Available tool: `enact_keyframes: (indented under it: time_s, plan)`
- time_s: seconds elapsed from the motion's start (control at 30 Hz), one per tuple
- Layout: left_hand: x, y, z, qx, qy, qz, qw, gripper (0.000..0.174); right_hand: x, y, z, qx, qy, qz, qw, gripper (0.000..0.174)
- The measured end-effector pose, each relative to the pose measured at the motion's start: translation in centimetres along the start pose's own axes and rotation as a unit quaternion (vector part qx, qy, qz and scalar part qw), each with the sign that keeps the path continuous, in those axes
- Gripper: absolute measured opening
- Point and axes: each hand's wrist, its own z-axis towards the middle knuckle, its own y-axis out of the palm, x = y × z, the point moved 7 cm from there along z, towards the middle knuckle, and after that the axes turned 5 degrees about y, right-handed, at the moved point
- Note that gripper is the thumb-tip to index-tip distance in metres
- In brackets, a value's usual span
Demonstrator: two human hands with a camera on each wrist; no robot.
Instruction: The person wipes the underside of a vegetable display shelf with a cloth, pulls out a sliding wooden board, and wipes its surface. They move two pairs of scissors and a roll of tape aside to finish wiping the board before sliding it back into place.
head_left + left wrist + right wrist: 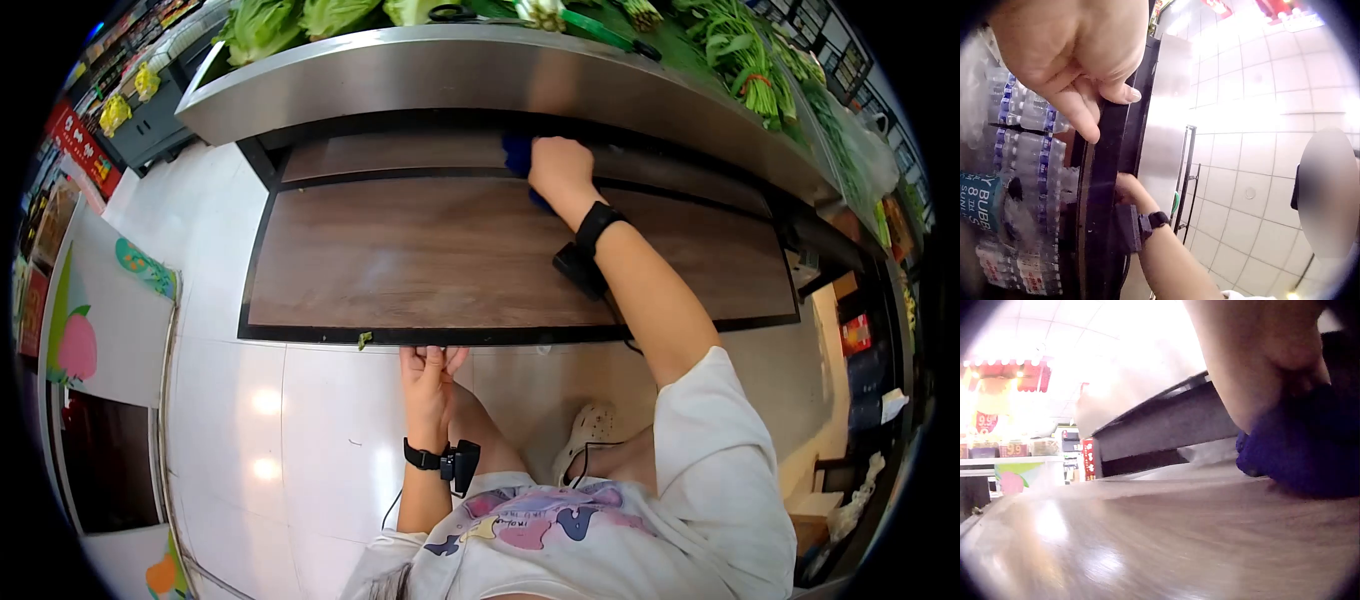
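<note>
My right hand (562, 175) holds a dark blue cloth (1310, 444) against a wood-grain shelf (420, 250) with a black frame. It is at the back part of the shelf, just under the metal front of the vegetable stand. Much of the cloth is hidden by the hand in the head view. At the shelf's front rim, my left hand (428, 375) grips the black edge (1110, 134), thumb on one side and fingers on the other. A small green leaf scrap (365, 340) lies on that edge, left of the left hand.
Above the shelf runs a steel stand front (400, 75), with lettuce (262, 30) and bundled greens (755, 85) on top. Packs of plastic bottles (1029, 156) sit under the shelf. A decorated white counter (110, 300) stands at left, across the tiled floor (225, 420).
</note>
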Motion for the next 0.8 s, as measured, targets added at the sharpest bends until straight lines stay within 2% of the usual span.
enact_keyframes:
  time_s: [0.13,0.17,0.2,0.27,0.3,0.33,0.4,0.43,0.47,0.5,0.53,0.6,0.63,0.67,0.73,0.77,0.8]
  plan:
    - [-0.3,-0.5,0.2,-0.012,0.009,-0.004,1.000,0.037,-9.8,-2.3,-3.7,0.005,-0.160,0.040,0.986,0.016]
    - [-0.4,-0.4,0.3,-0.016,0.008,-0.006,1.000,0.036,-12.9,-3.5,-6.0,0.007,-0.216,0.049,0.975,0.014]
    - [-0.5,-0.7,0.4,-0.017,0.016,0.004,1.000,0.036,-16.0,-3.5,-8.3,0.050,-0.266,0.097,0.958,0.014]
    - [-1.5,-2.3,0.7,-0.023,0.035,0.020,0.999,0.037,-22.0,-4.6,-14.0,0.031,-0.365,0.135,0.920,0.015]
    - [-3.0,-4.5,1.1,-0.016,0.022,0.015,1.000,0.038,-24.2,-5.3,-16.8,0.024,-0.397,0.170,0.902,0.018]
    - [-5.6,-8.2,1.4,-0.008,-0.007,-0.003,1.000,0.039,-27.0,-4.6,-18.8,-0.053,-0.436,0.200,0.876,0.018]
    - [-11.4,-16.5,1.3,0.006,-0.071,-0.044,0.996,0.042,-28.7,-6.1,-20.9,-0.130,-0.430,0.285,0.847,0.015]
    - [-12.7,-18.5,1.3,0.010,-0.088,-0.058,0.994,0.044,-28.3,-7.0,-20.5,-0.151,-0.396,0.377,0.824,0.015]
    - [-12.5,-17.3,0.9,0.023,-0.088,-0.093,0.992,0.042,-27.5,-7.5,-20.2,-0.172,-0.358,0.465,0.792,0.014]
    - [-12.1,-15.7,0.4,0.036,-0.087,-0.129,0.987,0.041,-26.7,-7.8,-19.2,-0.182,-0.351,0.497,0.772,0.019]
    - [-11.4,-13.9,-0.2,0.050,-0.087,-0.167,0.981,0.041,-25.0,-8.7,-17.8,-0.158,-0.338,0.520,0.769,0.021]
    - [-1.7,-2.4,0.7,-0.011,0.037,-0.058,0.998,0.036,-19.9,-10.7,-14.0,-0.078,-0.296,0.415,0.857,0.026]
    - [-0.3,-0.5,0.3,-0.005,0.035,-0.043,0.998,0.035,-16.3,-11.2,-12.3,-0.005,-0.298,0.431,0.852,0.030]
    - [0.4,0.2,0.0,0.002,0.035,-0.029,0.999,0.034,-13.2,-10.8,-10.4,-0.005,-0.241,0.358,0.902,0.034]
    - [-0.2,-0.5,0.1,-0.007,0.038,-0.043,0.998,0.037,-6.4,-10.0,-7.9,0.030,-0.142,0.230,0.962,0.041]
    - [-0.3,-0.4,0.1,-0.012,0.037,-0.046,0.998,0.038,-3.4,-9.3,-7.2,0.086,-0.125,0.180,0.972,0.029]
    - [-0.3,-0.2,0.3,-0.018,0.034,-0.048,0.998,0.038,-0.5,-7.0,-5.9,0.086,-0.084,0.108,0.987,0.030]
